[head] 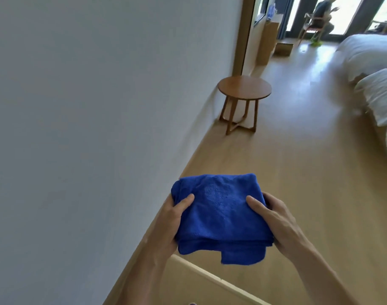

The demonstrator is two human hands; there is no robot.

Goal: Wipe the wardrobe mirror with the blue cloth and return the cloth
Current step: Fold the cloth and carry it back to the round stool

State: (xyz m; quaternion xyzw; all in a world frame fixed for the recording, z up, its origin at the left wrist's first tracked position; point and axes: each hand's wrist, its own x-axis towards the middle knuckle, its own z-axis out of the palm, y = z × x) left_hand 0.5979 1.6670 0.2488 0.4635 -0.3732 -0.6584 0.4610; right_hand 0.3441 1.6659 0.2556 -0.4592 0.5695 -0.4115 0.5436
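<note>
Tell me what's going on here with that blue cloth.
A person is holding a folded blue cloth out in front of them. The left hand grips its left side and the right hand its right side, thumbs on top. They face along a white wall toward a small round table on the wooden floor. Nothing is being wiped at this moment.

The blue cloth hides the fingers of the left hand and right hand.
</note>
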